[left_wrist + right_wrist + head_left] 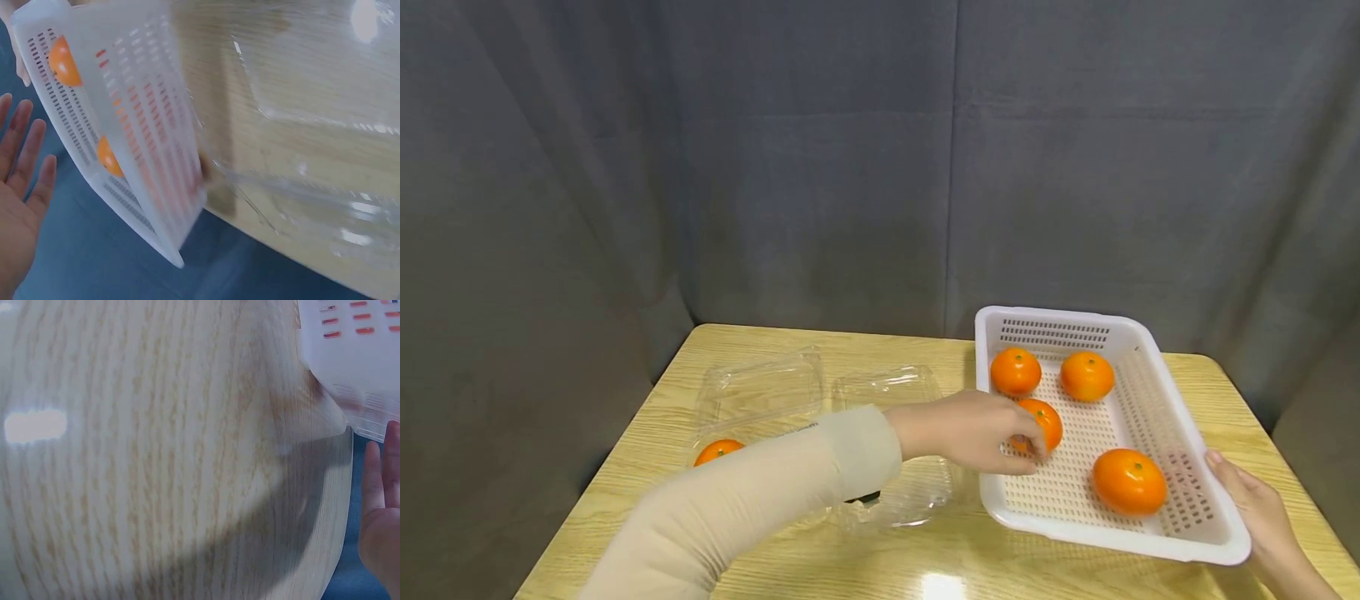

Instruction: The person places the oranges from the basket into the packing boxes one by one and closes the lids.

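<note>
A white perforated plastic basket (1180, 546) stands at the right of the table with several mandarins inside. My left hand (981, 429) reaches over its left wall, fingers loosely bent beside the nearest mandarin (1047, 421). From the left wrist, that hand (22, 194) shows spread fingers and a bare palm. Farther in lie a back-left mandarin (1016, 372) and a back-right mandarin (1087, 377); another mandarin (1129, 482) sits front right. My right hand (1255, 508) holds the basket's right rim, thumb along the edge and fingers below it. In the right wrist view those fingers (373, 475) rest near the basket's corner.
Two clear plastic clamshell boxes lie open on the wooden table, a left box (760, 387) and a right box (887, 383). One mandarin (718, 451) shows at the left box, partly behind my left sleeve (760, 492). A grey curtain (820, 167) hangs behind.
</note>
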`<state>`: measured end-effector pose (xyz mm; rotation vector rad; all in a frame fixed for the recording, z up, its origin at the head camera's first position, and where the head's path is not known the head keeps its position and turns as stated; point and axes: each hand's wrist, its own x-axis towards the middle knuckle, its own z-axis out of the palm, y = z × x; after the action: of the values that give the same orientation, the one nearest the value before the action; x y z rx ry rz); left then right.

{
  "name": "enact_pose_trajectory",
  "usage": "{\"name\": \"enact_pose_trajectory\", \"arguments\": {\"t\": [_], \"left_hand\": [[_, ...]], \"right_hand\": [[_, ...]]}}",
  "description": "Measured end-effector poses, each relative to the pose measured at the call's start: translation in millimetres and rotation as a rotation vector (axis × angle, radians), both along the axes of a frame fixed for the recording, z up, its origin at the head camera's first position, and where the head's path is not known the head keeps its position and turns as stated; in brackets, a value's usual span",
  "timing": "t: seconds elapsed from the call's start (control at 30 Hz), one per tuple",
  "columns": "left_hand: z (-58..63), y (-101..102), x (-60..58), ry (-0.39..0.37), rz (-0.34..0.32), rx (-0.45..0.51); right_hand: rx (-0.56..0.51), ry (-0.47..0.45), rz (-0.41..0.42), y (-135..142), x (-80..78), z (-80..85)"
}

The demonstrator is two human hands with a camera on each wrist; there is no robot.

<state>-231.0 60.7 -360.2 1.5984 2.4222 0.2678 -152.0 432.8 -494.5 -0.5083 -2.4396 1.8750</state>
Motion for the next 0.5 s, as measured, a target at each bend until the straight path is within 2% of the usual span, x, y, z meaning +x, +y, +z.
{"name": "enact_pose_trajectory", "arguments": {"t": [0.13,0.27,0.5], "left_hand": [[-2.1,21,4.4,-0.04,-0.007,-0.033],[-1.9,43,9.3,-0.075,-0.017,-0.043],[-2.5,72,5.2,-0.118,0.024,-0.043]], "right_hand": [[0.049,0.005,0.006,2,1.3,-0.5],[0.052,0.011,0.004,2,1.6,0.0],[0.002,0.021,0.006,1,1.9,-1.8]]}}
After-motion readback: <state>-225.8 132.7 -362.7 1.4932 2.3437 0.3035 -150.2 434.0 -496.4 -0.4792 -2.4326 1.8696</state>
